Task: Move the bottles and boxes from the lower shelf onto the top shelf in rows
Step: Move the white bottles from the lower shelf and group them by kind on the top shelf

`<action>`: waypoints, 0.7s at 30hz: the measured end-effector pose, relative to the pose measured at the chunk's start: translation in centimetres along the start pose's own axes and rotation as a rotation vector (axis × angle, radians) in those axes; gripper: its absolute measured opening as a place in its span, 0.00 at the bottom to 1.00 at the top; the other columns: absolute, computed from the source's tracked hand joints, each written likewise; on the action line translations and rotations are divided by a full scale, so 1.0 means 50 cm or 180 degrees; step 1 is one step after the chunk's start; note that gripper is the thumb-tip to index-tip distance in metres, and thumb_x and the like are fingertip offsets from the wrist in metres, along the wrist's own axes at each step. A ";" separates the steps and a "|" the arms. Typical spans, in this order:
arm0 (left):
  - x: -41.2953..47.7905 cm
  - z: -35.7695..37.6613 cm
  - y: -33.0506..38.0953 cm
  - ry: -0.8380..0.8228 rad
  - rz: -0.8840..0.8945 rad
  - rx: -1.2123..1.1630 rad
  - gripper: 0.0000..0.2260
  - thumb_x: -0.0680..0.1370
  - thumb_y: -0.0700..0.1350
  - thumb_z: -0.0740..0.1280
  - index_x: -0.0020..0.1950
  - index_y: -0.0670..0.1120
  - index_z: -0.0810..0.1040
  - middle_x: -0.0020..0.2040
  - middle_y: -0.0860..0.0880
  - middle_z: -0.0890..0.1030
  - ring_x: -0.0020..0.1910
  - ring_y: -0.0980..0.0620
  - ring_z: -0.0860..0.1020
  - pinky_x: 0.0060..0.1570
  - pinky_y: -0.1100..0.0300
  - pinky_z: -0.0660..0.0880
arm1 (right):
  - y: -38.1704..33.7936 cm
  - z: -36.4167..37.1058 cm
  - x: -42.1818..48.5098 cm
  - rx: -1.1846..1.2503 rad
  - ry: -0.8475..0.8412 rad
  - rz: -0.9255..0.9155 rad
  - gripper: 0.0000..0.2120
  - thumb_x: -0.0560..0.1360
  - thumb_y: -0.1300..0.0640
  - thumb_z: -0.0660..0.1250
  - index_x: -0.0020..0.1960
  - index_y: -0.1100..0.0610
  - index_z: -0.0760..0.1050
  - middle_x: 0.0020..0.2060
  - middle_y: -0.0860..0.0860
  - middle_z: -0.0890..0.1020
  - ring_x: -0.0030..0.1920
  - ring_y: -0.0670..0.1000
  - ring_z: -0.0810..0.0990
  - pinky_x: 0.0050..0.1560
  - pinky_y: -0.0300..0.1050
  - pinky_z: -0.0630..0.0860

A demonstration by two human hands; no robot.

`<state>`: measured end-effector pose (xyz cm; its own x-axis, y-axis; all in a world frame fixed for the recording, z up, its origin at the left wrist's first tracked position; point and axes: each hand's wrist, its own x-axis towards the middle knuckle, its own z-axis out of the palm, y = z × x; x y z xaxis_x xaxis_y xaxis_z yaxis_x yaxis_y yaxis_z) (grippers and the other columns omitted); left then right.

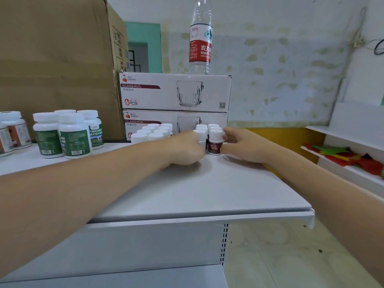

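Note:
On the white top shelf (207,194) stand two rows of small white-capped bottles with dark red labels. My left hand (185,148) is closed around the front bottle of the left row (200,136), hiding most of it. My right hand (239,144) touches the front bottle of the right row (215,142) with thumb and fingers at its side. More small white bottles (154,132) stand grouped just left of my left hand. Larger green-labelled bottles (70,136) stand further left. The lower shelf (145,275) shows only a bare strip at the bottom.
Two stacked white glass-mug boxes (174,92) stand behind the small bottles, with a clear water bottle (200,38) on top. A large cardboard box (56,59) fills the back left. Brown-labelled bottles (12,132) sit at the far left edge. A white side shelf (353,163) holds coloured items.

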<state>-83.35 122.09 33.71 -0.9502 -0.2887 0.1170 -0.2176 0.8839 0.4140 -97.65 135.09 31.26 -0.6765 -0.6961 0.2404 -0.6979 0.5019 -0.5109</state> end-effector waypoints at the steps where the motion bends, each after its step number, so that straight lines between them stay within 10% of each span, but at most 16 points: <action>1: -0.001 0.001 -0.001 -0.0045 0.0032 -0.0111 0.04 0.80 0.41 0.57 0.48 0.46 0.70 0.42 0.46 0.74 0.44 0.47 0.74 0.33 0.60 0.64 | -0.001 0.000 0.002 0.0041 -0.0042 0.0014 0.28 0.63 0.39 0.66 0.60 0.49 0.74 0.57 0.44 0.82 0.58 0.48 0.80 0.65 0.53 0.73; 9: 0.010 0.010 -0.008 -0.0105 0.0130 -0.0199 0.09 0.80 0.41 0.57 0.59 0.44 0.71 0.50 0.46 0.77 0.46 0.49 0.73 0.37 0.60 0.67 | -0.003 -0.008 0.023 0.0361 -0.0361 0.0216 0.53 0.57 0.39 0.74 0.77 0.49 0.56 0.64 0.43 0.76 0.61 0.46 0.78 0.67 0.51 0.71; 21: 0.028 0.016 -0.021 -0.0129 0.0112 0.0087 0.15 0.82 0.45 0.55 0.68 0.43 0.67 0.60 0.46 0.75 0.56 0.47 0.72 0.49 0.59 0.68 | -0.008 -0.010 0.015 0.0314 -0.0471 -0.0204 0.23 0.67 0.51 0.70 0.62 0.50 0.75 0.56 0.50 0.82 0.60 0.54 0.78 0.67 0.53 0.70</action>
<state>-84.61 121.08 32.71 -0.9655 -0.2427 0.0942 -0.1894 0.9031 0.3854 -97.98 134.63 32.03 -0.5844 -0.7966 0.1546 -0.7071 0.4064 -0.5786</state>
